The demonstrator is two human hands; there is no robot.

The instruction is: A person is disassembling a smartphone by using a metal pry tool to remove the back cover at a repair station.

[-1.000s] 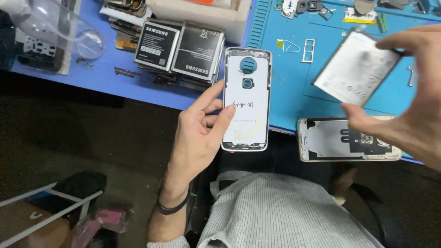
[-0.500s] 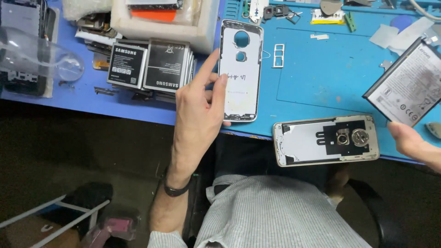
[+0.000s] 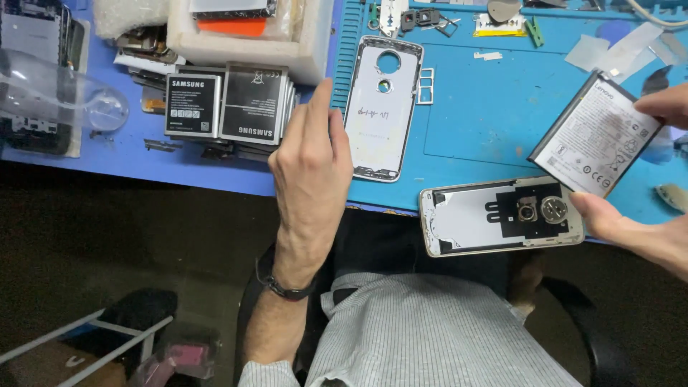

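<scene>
A white phone back cover (image 3: 380,115) with a round camera hole lies flat on the blue work mat (image 3: 480,129). My left hand (image 3: 312,165) rests back-up beside its left edge, fingers stretched out and touching the rim, gripping nothing. My right hand (image 3: 645,222) holds a flat grey phone battery (image 3: 595,136) tilted above the mat, thumb under its lower corner and fingers on its upper right corner. Just below the battery, an opened phone body (image 3: 502,215) lies at the mat's near edge with its inner side up.
Several loose black batteries (image 3: 229,104) are stacked left of the mat, behind them a white foam tray (image 3: 251,43). A clear plastic piece (image 3: 64,93) lies far left. A card tray frame (image 3: 424,86) and small parts (image 3: 494,21) sit on the mat.
My left hand has carried the back cover away from me, laid it flat on the mat and loosened its grip. My right hand has moved the battery off to the right.
</scene>
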